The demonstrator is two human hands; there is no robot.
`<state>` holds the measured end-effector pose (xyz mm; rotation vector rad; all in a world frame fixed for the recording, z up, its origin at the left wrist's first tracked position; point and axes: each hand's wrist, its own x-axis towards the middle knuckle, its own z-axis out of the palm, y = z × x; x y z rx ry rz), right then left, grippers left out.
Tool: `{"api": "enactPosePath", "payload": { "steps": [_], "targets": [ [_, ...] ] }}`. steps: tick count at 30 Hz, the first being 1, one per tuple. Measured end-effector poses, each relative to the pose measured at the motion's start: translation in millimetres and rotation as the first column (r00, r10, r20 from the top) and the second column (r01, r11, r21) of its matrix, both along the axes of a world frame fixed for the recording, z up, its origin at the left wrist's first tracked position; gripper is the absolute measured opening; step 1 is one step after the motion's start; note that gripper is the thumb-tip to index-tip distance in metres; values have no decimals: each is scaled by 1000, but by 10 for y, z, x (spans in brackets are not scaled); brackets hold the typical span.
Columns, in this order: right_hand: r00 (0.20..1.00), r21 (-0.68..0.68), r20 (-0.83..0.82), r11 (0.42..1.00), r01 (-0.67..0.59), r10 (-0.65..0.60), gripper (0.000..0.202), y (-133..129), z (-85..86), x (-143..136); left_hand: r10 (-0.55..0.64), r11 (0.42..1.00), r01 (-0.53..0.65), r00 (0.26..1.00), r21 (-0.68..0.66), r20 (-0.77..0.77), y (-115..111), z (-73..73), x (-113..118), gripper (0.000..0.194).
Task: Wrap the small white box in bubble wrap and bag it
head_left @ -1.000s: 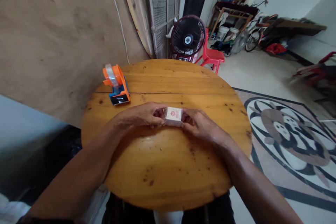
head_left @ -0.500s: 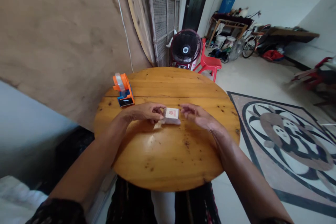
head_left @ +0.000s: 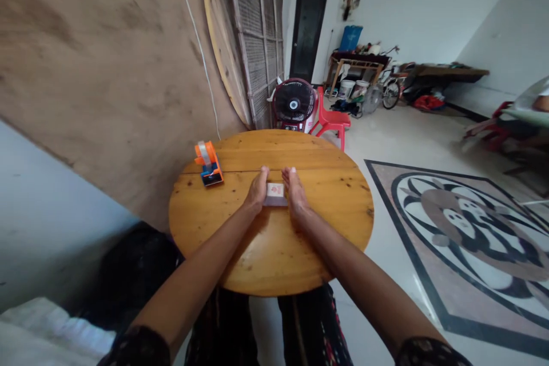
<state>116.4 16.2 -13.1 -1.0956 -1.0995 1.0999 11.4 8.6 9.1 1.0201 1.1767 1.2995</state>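
Observation:
A small pale box point(head_left: 275, 190) with a red print on its white top sits on the round wooden table point(head_left: 274, 251). My left hand point(head_left: 258, 187) stands on edge along its left side, fingers stretched forward. Along the right side my right hand point(head_left: 295, 190) is held the same way, palm turned inward and fingers straight. Both palms are against or very close to the box; exact contact is hard to make out. Further back on the left stands an orange and blue tape dispenser point(head_left: 209, 163) with a roll of clear tape.
Behind the table are a dark red fan point(head_left: 294, 104) and a red plastic chair point(head_left: 331, 117). A brown board point(head_left: 107, 40) leans along the left side. The floor at right has a panda-patterned inlay point(head_left: 476, 229). A person's arm shows at the far right edge.
My hands have turned on edge and come in to both sides of the box. The clear flap by my left fingers no longer shows. The view has tilted up slightly.

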Motion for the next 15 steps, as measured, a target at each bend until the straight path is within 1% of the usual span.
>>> {"api": "enactPosePath", "payload": {
  "steps": [3, 5, 7, 11, 15],
  "targets": [
    [997, -45, -80, 999, -2, -2, 80, 3, 5, -91, -31, 999, 31, 1000, 32, 2, 36, -81, -12, 57],
    [997, -16, -69, 999, -35, 34, 78, 2, 3, -133, -57, 995, 54, 998, 86, 29, 30, -128, -3, 57],
    [998, -3, -47, 999, -51, 51, 78, 5, -8, -158, -66, 993, 59, 995, 104, 72, 10, -151, 27, 56],
    [998, -48, -41, 997, -54, 52, 77, 5, -38, -156, -55, 997, 47, 992, 65, 117, -56, -126, 84, 52],
    [995, -64, -57, 994, -86, 83, 71, -22, -12, -121, -153, 984, 140, 981, 107, 119, -112, -67, 82, 54]
  ]
}}
